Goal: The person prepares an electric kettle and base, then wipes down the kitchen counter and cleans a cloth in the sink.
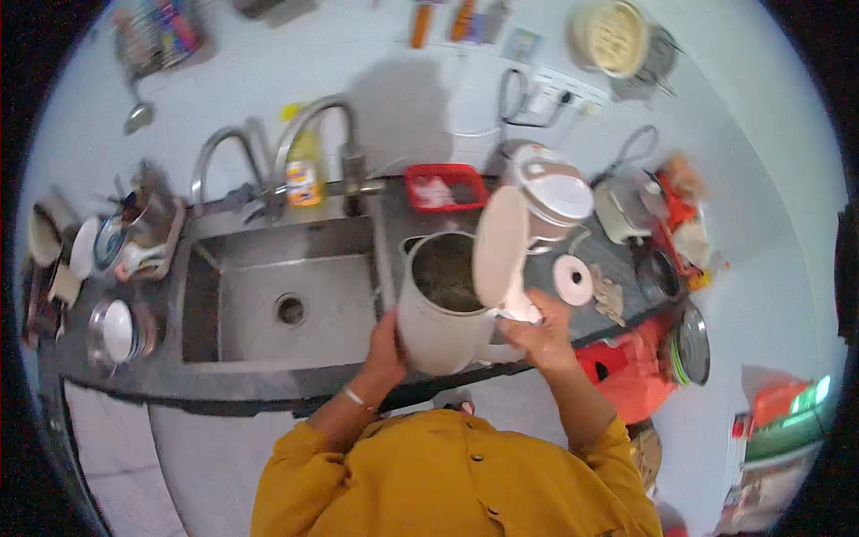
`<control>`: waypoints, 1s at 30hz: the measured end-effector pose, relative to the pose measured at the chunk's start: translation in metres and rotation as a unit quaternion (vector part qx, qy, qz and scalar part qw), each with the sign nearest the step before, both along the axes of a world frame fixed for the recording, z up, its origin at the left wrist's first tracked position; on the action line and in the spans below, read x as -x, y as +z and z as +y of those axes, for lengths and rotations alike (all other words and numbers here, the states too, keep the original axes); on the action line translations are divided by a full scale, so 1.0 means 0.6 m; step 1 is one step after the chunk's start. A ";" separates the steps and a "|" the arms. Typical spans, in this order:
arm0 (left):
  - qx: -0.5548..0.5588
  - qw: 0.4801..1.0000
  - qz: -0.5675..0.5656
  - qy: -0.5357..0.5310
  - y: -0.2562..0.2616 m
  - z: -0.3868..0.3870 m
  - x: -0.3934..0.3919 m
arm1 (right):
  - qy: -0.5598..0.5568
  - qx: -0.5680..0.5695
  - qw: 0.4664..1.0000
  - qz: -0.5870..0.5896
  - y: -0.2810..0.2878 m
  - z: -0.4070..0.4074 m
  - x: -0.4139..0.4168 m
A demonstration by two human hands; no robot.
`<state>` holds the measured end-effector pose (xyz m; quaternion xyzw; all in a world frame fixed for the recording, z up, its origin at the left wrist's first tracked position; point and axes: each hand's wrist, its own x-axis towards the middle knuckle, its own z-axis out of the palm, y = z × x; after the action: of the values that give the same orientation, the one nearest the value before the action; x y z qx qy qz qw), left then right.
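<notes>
A white electric kettle [436, 339] is held over the counter's front edge, just right of the sink [255, 322]. Its lid [500, 245] stands raised on the right, so the dark grey inside shows. My left hand [387, 352] presses against the left side of the kettle's body, a pale band around the wrist. On the other side my right hand [547, 335] grips the handle below the lid hinge. The palm-side fingers of both hands are partly hidden. To the right of the lid, a round white kettle base [574, 279] with a dark centre lies on the counter.
Behind the kettle are a red basket [446, 188] and a rice cooker [550, 194]. A curved faucet [322, 107] and a yellow bottle [304, 174] rise behind the sink. White bowls [119, 331] and a utensil rack [164, 248] stand left. A cloth [607, 295] lies right.
</notes>
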<state>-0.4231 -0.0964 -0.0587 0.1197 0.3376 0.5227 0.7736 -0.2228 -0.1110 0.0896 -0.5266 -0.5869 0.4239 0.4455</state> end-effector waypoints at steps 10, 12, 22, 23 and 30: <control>-0.001 0.997 0.064 -0.046 0.031 -0.010 -0.243 | 0.000 -0.093 0.996 0.008 -0.020 -0.041 -0.271; -0.031 0.994 0.030 -0.101 0.041 -0.012 -0.308 | -0.028 -0.083 0.996 0.007 -0.024 -0.050 -0.335; -0.045 0.983 0.021 -0.176 -0.010 0.070 -0.547 | -0.187 -0.041 0.981 0.033 -0.065 -0.091 -0.570; -0.033 0.978 -0.011 -0.205 -0.022 0.079 -0.556 | -0.218 -0.059 0.973 0.037 -0.068 -0.094 -0.583; -0.309 0.744 0.464 -0.368 -0.014 0.107 -0.628 | -0.355 -0.054 0.927 0.109 -0.006 -0.123 -0.615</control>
<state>-0.0465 -0.0323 -0.0669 0.6948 0.4049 0.1529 0.5744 0.1464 -0.1847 0.0861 -0.6265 -0.3314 0.2602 0.6557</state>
